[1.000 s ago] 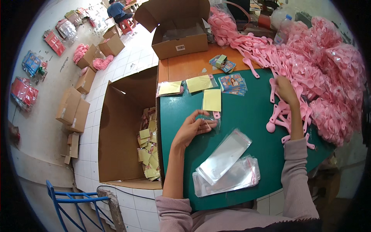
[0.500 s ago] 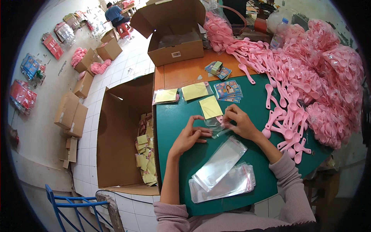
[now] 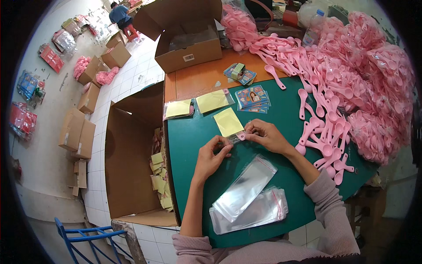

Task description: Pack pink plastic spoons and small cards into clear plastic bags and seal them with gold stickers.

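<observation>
The left grip (image 3: 212, 158) and right grip (image 3: 268, 138), fingertips drawn together, pinch the near end of a packet (image 3: 228, 124), whose yellow card (image 3: 230, 118) leaves a pink handle (image 3: 241, 136) peeking out, over the green counter (image 3: 189, 145). Clear bags (image 3: 247, 189) lie nearer; blue cards (image 3: 253, 97) and more packets (image 3: 214, 101) lie just beyond, and pink spoons (image 3: 327, 149) heap up to the right.

Blue metal frame (image 3: 60, 226) at lower left, person (image 3: 119, 14) on red stool (image 3: 131, 31), cardboard boxes (image 3: 71, 127) beside pale wall (image 3: 46, 163), blue-capped bottle (image 3: 312, 31)

The clear sleeves (image 3: 246, 187) look glossy plastic, the pink spoons (image 3: 327, 150) smooth plastic.
</observation>
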The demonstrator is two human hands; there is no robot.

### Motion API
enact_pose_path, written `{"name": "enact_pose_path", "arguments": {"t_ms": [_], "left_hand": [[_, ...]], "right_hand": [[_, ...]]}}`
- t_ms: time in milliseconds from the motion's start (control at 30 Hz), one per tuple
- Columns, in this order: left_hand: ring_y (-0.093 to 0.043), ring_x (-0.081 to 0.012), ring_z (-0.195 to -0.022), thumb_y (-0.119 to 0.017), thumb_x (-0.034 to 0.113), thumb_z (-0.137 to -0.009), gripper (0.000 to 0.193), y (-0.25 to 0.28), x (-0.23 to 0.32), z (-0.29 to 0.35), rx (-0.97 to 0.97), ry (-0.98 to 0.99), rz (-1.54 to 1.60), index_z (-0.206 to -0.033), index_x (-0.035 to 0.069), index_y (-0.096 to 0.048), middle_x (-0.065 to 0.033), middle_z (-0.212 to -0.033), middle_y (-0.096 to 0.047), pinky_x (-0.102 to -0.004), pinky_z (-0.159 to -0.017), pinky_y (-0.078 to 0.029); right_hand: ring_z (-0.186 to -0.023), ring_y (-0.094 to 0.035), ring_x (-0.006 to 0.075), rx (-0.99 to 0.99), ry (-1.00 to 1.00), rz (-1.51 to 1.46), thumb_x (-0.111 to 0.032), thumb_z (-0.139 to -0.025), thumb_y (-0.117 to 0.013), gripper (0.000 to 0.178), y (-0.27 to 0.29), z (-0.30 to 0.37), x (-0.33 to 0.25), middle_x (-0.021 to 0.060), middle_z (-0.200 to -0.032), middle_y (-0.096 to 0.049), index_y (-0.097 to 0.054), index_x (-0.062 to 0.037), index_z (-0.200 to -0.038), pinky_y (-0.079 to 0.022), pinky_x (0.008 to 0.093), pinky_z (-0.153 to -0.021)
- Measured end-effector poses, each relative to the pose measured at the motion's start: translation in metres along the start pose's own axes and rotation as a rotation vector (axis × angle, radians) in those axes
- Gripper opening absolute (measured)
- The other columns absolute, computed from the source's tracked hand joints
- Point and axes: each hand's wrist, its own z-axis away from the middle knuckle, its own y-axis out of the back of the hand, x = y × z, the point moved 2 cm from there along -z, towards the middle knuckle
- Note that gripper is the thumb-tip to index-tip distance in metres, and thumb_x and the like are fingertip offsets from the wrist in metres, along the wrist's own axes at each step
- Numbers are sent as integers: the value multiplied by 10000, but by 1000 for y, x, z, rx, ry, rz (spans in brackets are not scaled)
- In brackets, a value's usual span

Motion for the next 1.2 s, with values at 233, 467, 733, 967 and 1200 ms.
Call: {"name": "enact_pose_path", "arguments": {"t_ms": [233, 467, 733, 967, 1200], "left_hand": [[-599, -98, -779, -623, 135, -807, 152, 0, -6, -1, 152, 26, -214, -817, -11, -581, -57, -845, -609, -228, -636, -516], [-607, -104, -707, -632, 133, -798, 151, -8, 2, 3, 309, 129, -62, -822, -3, -574, -64, -773, -610, -224, -564, -503], [-565, -84, -752, -595, 70, -815, 145, -12, -2, 5, 382, 94, 162, -926, 19, -515, -51, -853, -583, -212, -595, -493], [-536, -99, -797, -592, 101, -829, 301, -17, 2, 5, 403, 147, 165, -1109, 41, -500, -45, -888, -558, -212, -621, -456], [-580, -134, -800, -569, 71, -810, 273, -1, -3, -16, 393, -61, -176, -1080, 33, -555, -107, -992, -601, -257, -622, -479]], "right_hand": [[-662, -611, 114, 26, -159, -130, -122, -848, -562, 140, -9, -1, -4, 61, -693, -609, -541, 6, -794, -490, 229, -600], [-603, -607, 105, 153, -176, -135, -78, -821, -583, 120, -16, -1, -5, 53, -682, -604, -489, -9, -791, -480, 220, -531], [-604, -593, 84, 158, -131, -116, -71, -821, -580, 122, -20, 0, -7, 58, -725, -620, -531, 1, -907, -472, 211, -542], [-620, -599, 92, 150, -143, -81, -79, -835, -553, 301, -18, 0, -6, 69, -761, -632, -546, -5, -1127, -484, 215, -571], [-648, -613, 115, 0, -170, 20, -63, -854, -484, 260, 32, -9, -11, 93, -782, -623, -558, 36, -1083, -493, 223, -604]]}}
